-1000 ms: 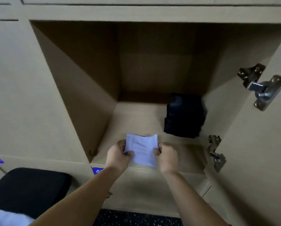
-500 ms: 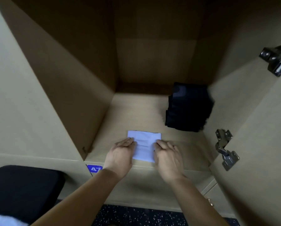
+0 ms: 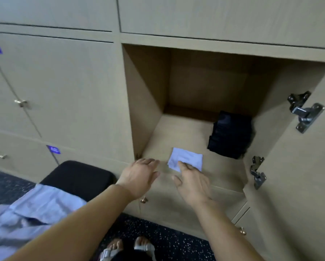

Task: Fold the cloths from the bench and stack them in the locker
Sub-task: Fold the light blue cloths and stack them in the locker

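A small folded white cloth (image 3: 187, 158) lies flat on the floor of the open locker (image 3: 176, 132), near its front edge. A stack of dark folded cloths (image 3: 230, 136) sits deeper in, at the right. My left hand (image 3: 139, 176) hovers open just outside the front edge, left of the white cloth and holding nothing. My right hand (image 3: 192, 181) is open too, its fingertips at the cloth's near edge. A pale blue cloth (image 3: 26, 219) lies crumpled on the black bench (image 3: 77, 176) at lower left.
The locker door (image 3: 299, 176) stands open at the right, with two metal hinges (image 3: 304, 112) on its inner side. Closed locker doors with small knobs fill the left wall. Speckled dark flooring and my sandalled feet (image 3: 127, 247) are below.
Both hands let go of the white cloth and pulled back from it toward the locker's front edge. The view backed away and turned left, bringing the bench and blue cloth into sight.
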A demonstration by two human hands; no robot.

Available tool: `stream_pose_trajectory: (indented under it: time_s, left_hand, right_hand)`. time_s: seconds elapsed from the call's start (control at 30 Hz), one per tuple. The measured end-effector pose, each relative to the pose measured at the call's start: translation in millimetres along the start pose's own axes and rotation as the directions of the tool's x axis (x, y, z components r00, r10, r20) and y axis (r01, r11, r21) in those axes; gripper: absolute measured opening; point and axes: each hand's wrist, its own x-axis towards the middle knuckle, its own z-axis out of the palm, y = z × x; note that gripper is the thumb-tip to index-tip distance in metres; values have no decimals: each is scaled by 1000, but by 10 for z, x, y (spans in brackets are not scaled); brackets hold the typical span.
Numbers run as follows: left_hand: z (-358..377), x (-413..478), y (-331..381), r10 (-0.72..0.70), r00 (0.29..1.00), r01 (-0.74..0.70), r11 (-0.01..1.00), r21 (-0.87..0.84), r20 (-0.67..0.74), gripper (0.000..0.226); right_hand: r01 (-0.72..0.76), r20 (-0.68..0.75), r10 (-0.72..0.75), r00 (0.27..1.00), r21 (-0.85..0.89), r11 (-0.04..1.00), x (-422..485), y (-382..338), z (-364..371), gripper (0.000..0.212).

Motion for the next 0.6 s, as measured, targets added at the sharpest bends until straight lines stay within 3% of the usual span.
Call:
stream_pose_trajectory:
  time_s: [0.13,0.3,0.43,0.6]
  left_hand:
    - [-337,-690,-242,-96,994,99,993,59,-52,41]
    - [-572,-1832,-648,-254,965,256,966,32,-73,62]
    - [-563,-2789,-1081,-414,903,416,909,-11,-113,35]
    - [-448,-3778,-1635,-608,781,607,793,-56,-144,35]
  right_hand:
    - [104,-85,-102,991,21,994,-361,-535,-162,19]
    - [229,-105,-216,971,126,965,-837,-1426,-179,30]
    - [317,-48,-314,948,193,928,-1189,-2089,29,31]
    - [403,51,-425,904,232,885,-1440,-2653,324,20]
